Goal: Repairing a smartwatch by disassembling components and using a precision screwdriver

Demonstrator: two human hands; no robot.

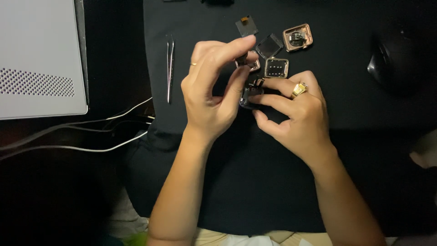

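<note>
Nearest me, both forearms come up over a black cloth mat (pixel 255 191), matte and slightly creased at its left edge. My left hand (pixel 211 91) is raised with thumb and forefinger drawn together, pinching a tiny dark component (pixel 241 59) between the tips; a thin gold band sits on one finger. My right hand (pixel 296 114) curls its fingers around a small black square part (pixel 249 96), gripping it between fingertips and thumb just below the left hand's pinch; it wears a chunkier gold ring (pixel 299 89). That square part sits at the middle of the mat, touching both hands.

Just beyond the fingers I count four small squarish pieces laid near each other: a rose-gold casing with dark dots (pixel 276 68), a clear glassy square (pixel 269 45), a dark flat module with a small orange tab (pixel 246 26), and an open rose-gold watch case (pixel 297 37) with metal parts inside. A fifth rose-gold piece is half hidden behind my left forefinger.

One pair of slim steel tweezers (pixel 170 68) lies left of the hands. Two white cables (pixel 91 132) trail off the mat's left edge. Far left sits a grey laptop (pixel 41 59) with a perforated grille; far right, a black mouse (pixel 391 64).
</note>
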